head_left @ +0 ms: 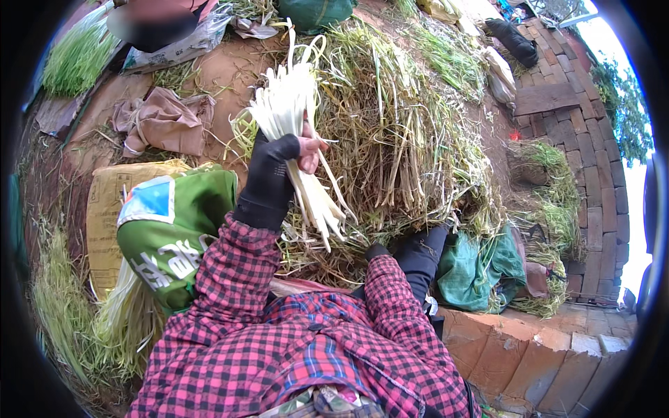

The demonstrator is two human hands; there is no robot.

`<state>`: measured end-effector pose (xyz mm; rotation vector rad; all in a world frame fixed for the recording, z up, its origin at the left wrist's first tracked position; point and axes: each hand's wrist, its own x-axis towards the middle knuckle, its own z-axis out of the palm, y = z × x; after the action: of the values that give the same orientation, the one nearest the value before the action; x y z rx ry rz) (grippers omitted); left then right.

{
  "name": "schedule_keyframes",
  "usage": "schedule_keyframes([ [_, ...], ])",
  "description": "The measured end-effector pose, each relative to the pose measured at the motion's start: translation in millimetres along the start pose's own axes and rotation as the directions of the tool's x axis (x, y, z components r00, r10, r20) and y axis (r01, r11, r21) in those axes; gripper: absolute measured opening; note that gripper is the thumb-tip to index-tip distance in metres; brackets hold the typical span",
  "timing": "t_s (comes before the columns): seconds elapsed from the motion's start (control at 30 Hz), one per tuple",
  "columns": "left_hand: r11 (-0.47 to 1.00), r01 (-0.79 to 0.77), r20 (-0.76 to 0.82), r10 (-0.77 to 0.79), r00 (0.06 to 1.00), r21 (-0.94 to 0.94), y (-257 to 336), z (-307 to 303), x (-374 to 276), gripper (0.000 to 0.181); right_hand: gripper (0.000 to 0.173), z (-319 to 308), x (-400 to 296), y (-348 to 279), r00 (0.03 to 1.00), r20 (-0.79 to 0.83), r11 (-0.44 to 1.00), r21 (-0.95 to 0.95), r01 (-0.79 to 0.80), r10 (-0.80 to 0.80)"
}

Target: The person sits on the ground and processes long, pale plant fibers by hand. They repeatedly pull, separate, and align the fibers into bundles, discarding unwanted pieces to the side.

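My left hand point(292, 162), in a dark glove with bare fingertips, is closed around a bundle of pale white stalks point(285, 99). The stalks stick out above and below the fist. My right hand point(377, 252), also in dark cloth, is low beside my bent knee; its fingers are hidden, so what it holds cannot be told. Just beyond both hands lies a large heap of dry, straw-like plant stems point(397, 125) with some green blades. A green cloth with white writing point(177, 235) lies left of my left forearm, over more pale-stemmed greens point(130, 313).
A yellow sack point(110, 214) and a brown cloth point(167, 123) lie left. Green leaves point(81, 57) sit at the upper left beside a blurred person's part. On the right are a green woven bag point(470, 271), brick paving point(596, 209), and a low brick edge point(522, 355).
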<state>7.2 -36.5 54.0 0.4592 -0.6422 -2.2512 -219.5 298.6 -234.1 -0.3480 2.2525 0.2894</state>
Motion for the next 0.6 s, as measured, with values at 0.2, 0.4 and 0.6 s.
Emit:
schedule_keyframes([
  [0.2,0.995,0.010,-0.001,-0.009,1.000,0.100,7.8,-8.7,0.3,0.026,0.048,-31.7,-43.5,-46.9,0.988,-0.050,0.953,-0.274,0.126,-0.145],
  [0.4,0.959,0.083,0.012,-0.090,0.996,0.271,-28.0,-18.2,13.1,0.024,0.039,-101.6,-178.0,-146.7,0.557,-0.477,0.125,0.673,0.729,-0.680],
  [0.6,0.944,0.120,0.021,-0.133,0.991,0.307,-36.6,-17.4,14.7,0.022,0.022,-109.3,-214.3,-180.5,0.594,-0.517,-0.162,0.821,0.547,-0.616],
])
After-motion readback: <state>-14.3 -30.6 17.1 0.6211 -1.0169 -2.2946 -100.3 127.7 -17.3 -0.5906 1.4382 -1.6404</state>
